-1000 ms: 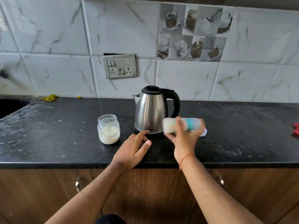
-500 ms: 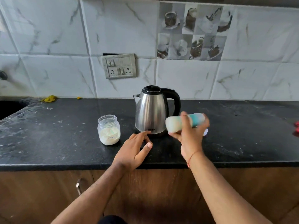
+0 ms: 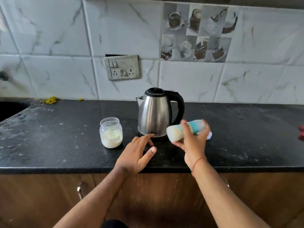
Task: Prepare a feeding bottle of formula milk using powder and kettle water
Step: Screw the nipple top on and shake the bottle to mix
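**Black stone counter, bottle in hand, mixing step**

Black speckled countertop (image 3: 49,137), dusted with pale smears. At far left against the wall, a yellow scrap (image 3: 51,100). Left of centre: small clear glass jar (image 3: 111,132), lidless, rounded shoulders, about a third full of cream powder, label too blurred to read. Just right of it, the left hand (image 3: 137,153) rests on the counter, fingers spread and holding nothing, fingertips near the kettle base. Stainless steel kettle (image 3: 154,114) at centre, conical, brushed sheen, black lid closed, black handle to the right. Right hand (image 3: 190,143) is wrapped around the feeding bottle (image 3: 186,129), held sideways above the counter near the kettle; bottle blurred, translucent with a teal band, milky inside, teat end right.

Judgement: powder and water look already in; shaking under way. Remaining: finish mixing, set bottle down.
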